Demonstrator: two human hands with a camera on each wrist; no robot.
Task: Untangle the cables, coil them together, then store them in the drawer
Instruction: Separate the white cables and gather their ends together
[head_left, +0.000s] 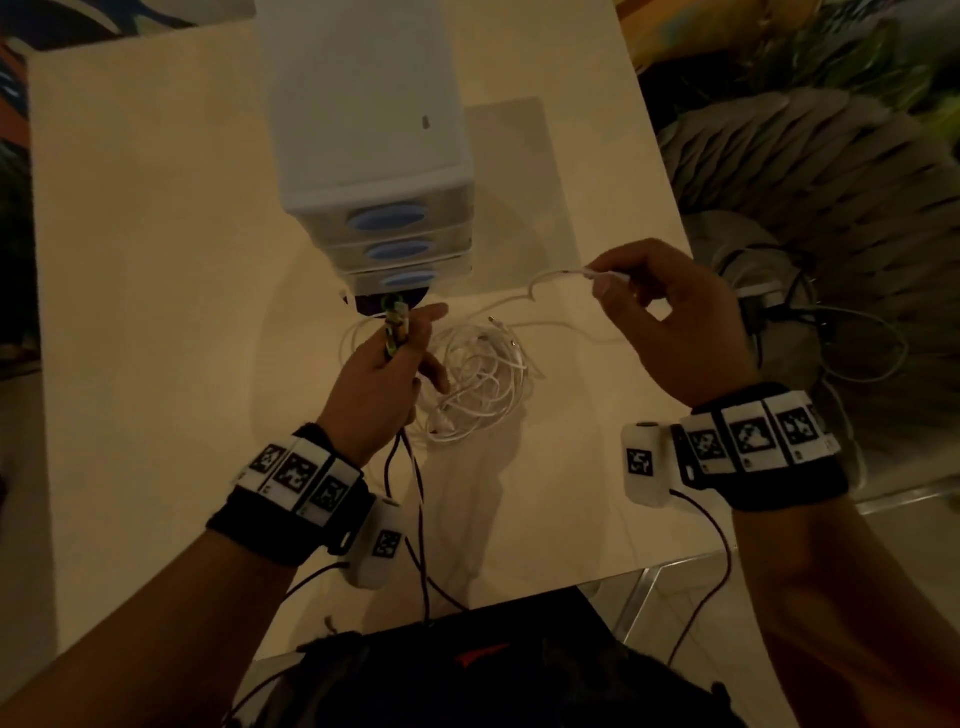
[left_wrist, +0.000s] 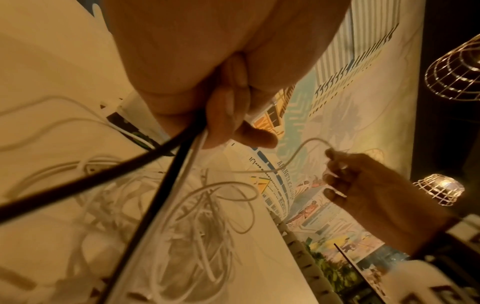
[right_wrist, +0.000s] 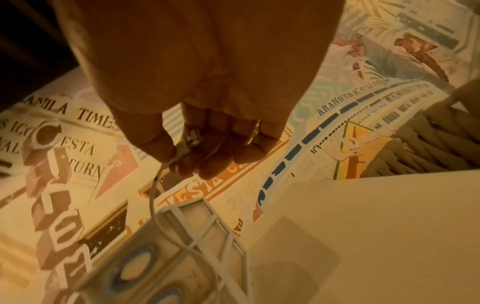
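Now pinching a white cable end in right hand fingers; gripping dark cables in left hand, above white tangle on tabletop.

white cables: smooth plastic | drawer unit: matt plastic | table: smooth, matt

my tangled cables: white | my drawer unit: white, blue oval handles | my desk: cream | my wristbands: black-and-white checkered tags

Drawer unit stands just beyond left fingers; cable tangle lies between both hands; bare table left of them.
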